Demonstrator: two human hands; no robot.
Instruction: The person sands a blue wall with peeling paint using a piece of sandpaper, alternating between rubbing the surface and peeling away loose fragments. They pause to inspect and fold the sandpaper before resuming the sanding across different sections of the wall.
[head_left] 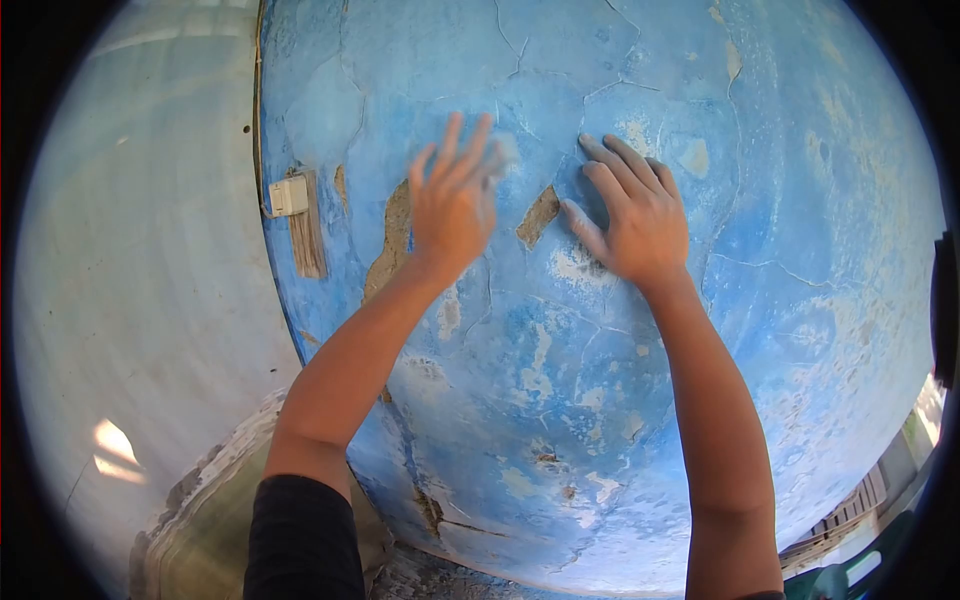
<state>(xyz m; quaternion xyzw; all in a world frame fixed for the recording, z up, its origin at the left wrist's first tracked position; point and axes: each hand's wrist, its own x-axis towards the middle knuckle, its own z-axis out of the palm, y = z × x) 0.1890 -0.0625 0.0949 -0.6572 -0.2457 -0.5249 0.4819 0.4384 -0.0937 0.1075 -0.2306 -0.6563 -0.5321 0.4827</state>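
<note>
Both arms reach up in front of a blue painted wall (pixel 560 390) with cracked, peeling paint. My left hand (pixel 452 205) is raised with its fingers spread, slightly smeared by motion, over the wall beside a long patch of bare plaster (pixel 390 245). To its right, my right hand (pixel 640 215) lies with fingers apart and fingertips at the wall, nothing held in it. Its thumb and fingers look dusty with a pale grey-white powder. Between the hands is a smaller chipped patch (pixel 538 216) showing rough brown plaster.
A white switch box (pixel 289 196) is fixed on a wooden block (pixel 308 240) at the left edge of the blue wall. A pale wall (pixel 150 250) stands at the left. Slatted wood (pixel 850 500) and a green object (pixel 835 580) show at lower right.
</note>
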